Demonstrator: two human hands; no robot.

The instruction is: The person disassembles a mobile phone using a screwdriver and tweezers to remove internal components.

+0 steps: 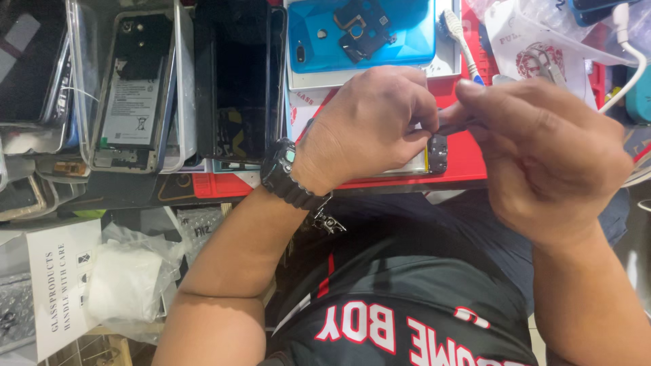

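Pinching together over the red desk [468, 163], the left hand [369, 118] and right hand [542, 152] meet fingertip to fingertip on a small dark part [449, 124], mostly hidden. Just below lies a phone body with a dark end [437, 153]; a blue phone back cover [363, 34] sits beyond.

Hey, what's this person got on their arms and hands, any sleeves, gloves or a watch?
Both forearms are bare, with no sleeves or gloves in view. The left hand has a chunky black wristwatch with a ridged strap and a small pale green spot on its case. The right hand wears nothing visible.
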